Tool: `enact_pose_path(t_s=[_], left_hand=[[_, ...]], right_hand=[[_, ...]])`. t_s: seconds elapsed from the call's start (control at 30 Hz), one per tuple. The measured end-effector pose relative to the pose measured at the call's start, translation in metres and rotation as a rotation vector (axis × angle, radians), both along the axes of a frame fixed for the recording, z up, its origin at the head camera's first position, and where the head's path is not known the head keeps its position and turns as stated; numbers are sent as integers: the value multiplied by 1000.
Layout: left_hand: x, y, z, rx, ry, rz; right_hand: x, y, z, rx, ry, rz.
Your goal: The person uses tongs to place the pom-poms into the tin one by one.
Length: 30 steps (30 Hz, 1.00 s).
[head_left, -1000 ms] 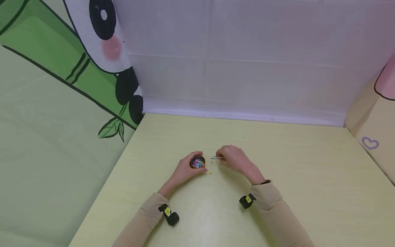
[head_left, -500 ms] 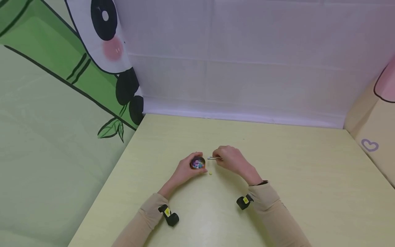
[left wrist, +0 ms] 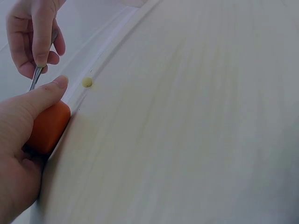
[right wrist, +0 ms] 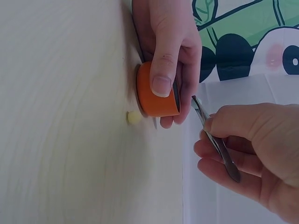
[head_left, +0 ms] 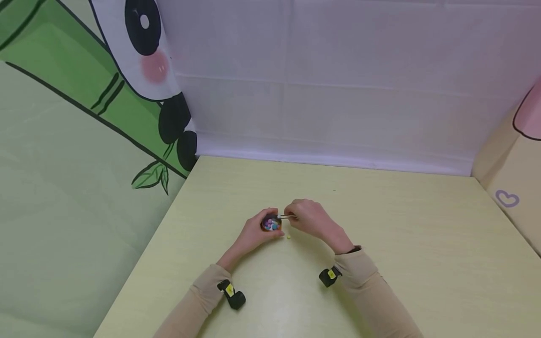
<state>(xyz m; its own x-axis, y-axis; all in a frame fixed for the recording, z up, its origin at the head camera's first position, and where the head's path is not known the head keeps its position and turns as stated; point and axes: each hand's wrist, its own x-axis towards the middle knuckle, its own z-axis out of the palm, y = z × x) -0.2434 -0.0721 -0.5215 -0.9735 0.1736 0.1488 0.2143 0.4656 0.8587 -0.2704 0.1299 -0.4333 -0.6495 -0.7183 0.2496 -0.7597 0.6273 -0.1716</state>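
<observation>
My left hand (head_left: 252,232) grips a small round orange cup (right wrist: 160,107) on the table, thumb on the near side and fingers behind. Pink, purple, blue and white beads (head_left: 271,225) lie inside it. Metal tweezers (right wrist: 218,141) are pinched between the thumb and fingers of my right hand (head_left: 313,219). Their tips point left and overlap the cup's right rim in the head view; a small pale bit shows at them, too small to make out. One yellow bead (right wrist: 133,116) lies on the table just in front of the cup, seen also in the left wrist view.
The pale wooden table (head_left: 401,225) runs back to a white cloth backdrop (head_left: 329,117). A printed panda and bamboo sheet (head_left: 105,94) hangs at the left. Black wrist cameras (head_left: 231,295) sit on both sleeves.
My right hand has moved left with the tweezers, bringing their tips from beside the cup to its rim. The left hand, the cup and the yellow bead have stayed in place.
</observation>
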Motion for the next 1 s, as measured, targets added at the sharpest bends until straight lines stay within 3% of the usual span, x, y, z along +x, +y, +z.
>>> enact_pose_path(t_s=[0.6, 1.0], left_hand=[[-9, 25, 9, 43, -19, 33], [-6, 18, 7, 40, -16, 19]], right_hand=[[-15, 18, 9, 25, 24, 59], [-9, 16, 7, 17, 17, 50]])
